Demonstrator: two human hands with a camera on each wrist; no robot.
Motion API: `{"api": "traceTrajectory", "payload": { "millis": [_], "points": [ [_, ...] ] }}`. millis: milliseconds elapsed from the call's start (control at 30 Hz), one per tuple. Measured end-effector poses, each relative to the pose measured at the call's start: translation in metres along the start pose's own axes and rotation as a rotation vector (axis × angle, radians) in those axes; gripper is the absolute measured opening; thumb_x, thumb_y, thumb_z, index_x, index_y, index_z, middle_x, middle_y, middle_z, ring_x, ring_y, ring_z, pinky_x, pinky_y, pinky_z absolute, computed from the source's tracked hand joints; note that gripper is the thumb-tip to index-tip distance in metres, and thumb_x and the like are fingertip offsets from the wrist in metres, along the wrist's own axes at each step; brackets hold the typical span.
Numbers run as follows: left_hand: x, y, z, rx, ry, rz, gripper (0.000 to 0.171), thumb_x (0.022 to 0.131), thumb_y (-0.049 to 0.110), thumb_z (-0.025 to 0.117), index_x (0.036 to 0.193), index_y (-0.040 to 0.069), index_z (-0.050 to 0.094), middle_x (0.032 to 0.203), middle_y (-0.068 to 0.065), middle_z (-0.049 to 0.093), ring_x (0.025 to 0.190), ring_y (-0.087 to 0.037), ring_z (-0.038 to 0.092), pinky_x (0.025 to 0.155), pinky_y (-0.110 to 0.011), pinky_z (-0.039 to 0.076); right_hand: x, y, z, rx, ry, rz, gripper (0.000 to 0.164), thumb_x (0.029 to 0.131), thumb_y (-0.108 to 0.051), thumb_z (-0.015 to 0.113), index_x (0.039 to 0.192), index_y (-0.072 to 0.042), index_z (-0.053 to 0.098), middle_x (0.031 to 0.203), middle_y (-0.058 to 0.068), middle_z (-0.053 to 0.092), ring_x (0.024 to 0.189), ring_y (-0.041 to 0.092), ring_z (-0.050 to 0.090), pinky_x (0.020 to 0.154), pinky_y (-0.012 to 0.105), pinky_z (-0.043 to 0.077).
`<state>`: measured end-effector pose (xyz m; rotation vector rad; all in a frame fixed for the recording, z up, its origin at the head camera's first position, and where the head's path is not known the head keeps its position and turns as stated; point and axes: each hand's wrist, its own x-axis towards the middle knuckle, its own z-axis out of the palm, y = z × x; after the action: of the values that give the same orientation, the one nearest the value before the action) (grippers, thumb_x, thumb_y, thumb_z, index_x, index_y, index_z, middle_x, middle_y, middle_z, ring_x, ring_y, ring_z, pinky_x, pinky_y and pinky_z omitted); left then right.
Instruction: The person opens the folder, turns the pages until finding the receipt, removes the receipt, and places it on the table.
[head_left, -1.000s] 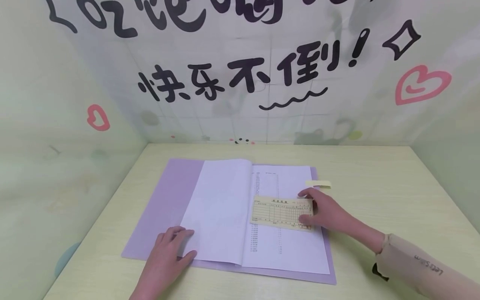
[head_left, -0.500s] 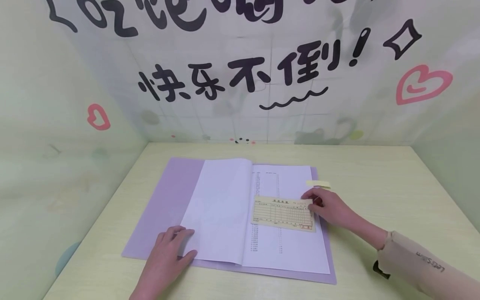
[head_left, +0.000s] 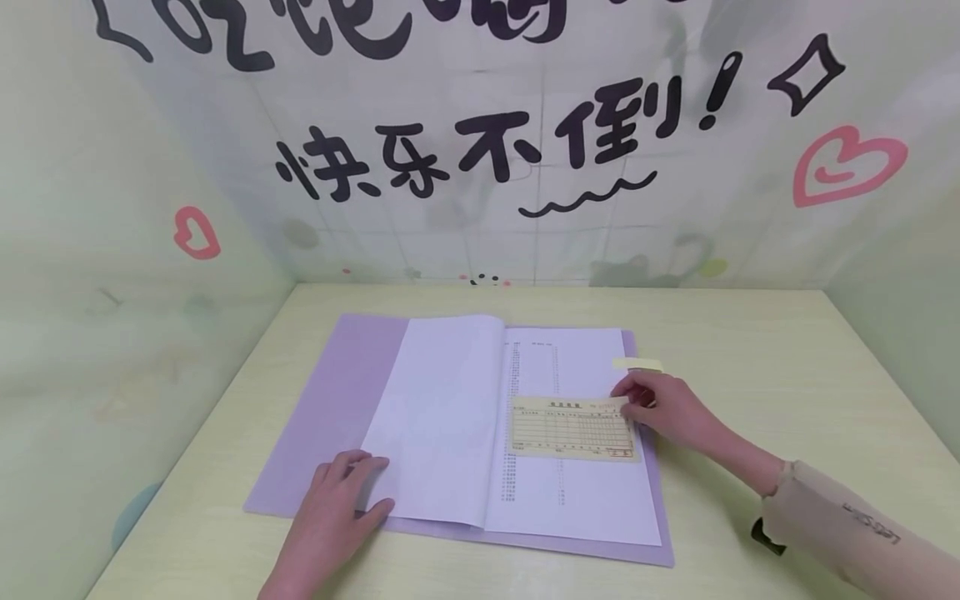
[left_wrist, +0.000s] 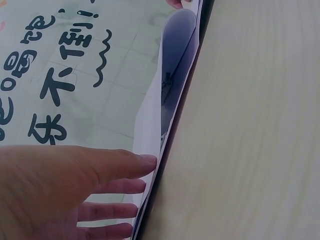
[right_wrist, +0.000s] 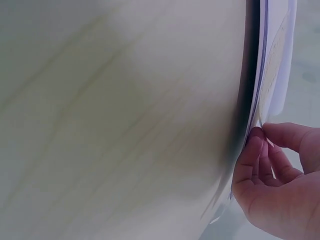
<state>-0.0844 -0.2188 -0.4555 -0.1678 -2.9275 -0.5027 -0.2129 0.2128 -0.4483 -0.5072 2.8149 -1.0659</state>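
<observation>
A purple folder [head_left: 348, 375] lies spread on the table, holding a blank white page [head_left: 442, 400] on its left side and a printed list [head_left: 592, 508] on its right. Across the list is a pale yellow receipt slip [head_left: 570, 429] with a ruled grid and red marks. My right hand [head_left: 663, 408] pinches the slip by its upper right corner, between thumb and fingertips in the right wrist view. My left hand [head_left: 333, 508] rests on the folder's lower left part, its fingers [left_wrist: 115, 186] extended along the page edge in the left wrist view.
A small yellow strip [head_left: 637, 364] sticks out past the folder's right edge, just above the right hand. Behind the table [head_left: 765, 358] stands a white backdrop [head_left: 480, 242] with black lettering and pink hearts. Similar panels flank the left and right sides.
My right hand has shifted slightly right, drawing the receipt slip with it. Its thumb has moved from the slip's lower right face to the upper corner. The left hand stays put.
</observation>
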Motion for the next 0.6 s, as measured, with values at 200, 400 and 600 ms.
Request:
{"api": "traceTrajectory", "payload": {
  "millis": [200,400,600],
  "points": [
    [-0.001,0.001,-0.001,0.005,-0.002,-0.003,0.045,0.080,0.024,0.081,0.120,0.010,0.067,0.125,-0.011,0.060,0.109,-0.035,0.054,0.091,-0.049,0.050,-0.003,0.003,-0.004,0.017,0.003,0.014,0.015,0.087,-0.004,0.068,0.101,-0.010,0.069,0.086,0.002,0.064,0.079,0.016,0.056,0.067,0.019,0.049],
    [-0.001,0.002,-0.002,0.003,-0.004,-0.004,0.044,0.080,0.024,0.080,0.120,0.011,0.067,0.125,-0.011,0.059,0.110,-0.035,0.054,0.091,-0.049,0.050,-0.007,0.007,-0.010,0.040,0.006,0.021,0.017,0.087,-0.004,0.069,0.103,-0.009,0.069,0.088,0.003,0.065,0.079,0.015,0.056,0.064,0.019,0.049],
    [-0.001,0.002,-0.002,0.005,-0.006,-0.002,0.045,0.080,0.024,0.080,0.120,0.010,0.067,0.125,-0.013,0.060,0.110,-0.035,0.054,0.091,-0.050,0.050,-0.010,0.012,-0.018,0.056,0.008,0.024,0.018,0.088,-0.005,0.068,0.106,-0.008,0.069,0.090,0.004,0.067,0.078,0.011,0.057,0.063,0.019,0.049]
  ]
}}
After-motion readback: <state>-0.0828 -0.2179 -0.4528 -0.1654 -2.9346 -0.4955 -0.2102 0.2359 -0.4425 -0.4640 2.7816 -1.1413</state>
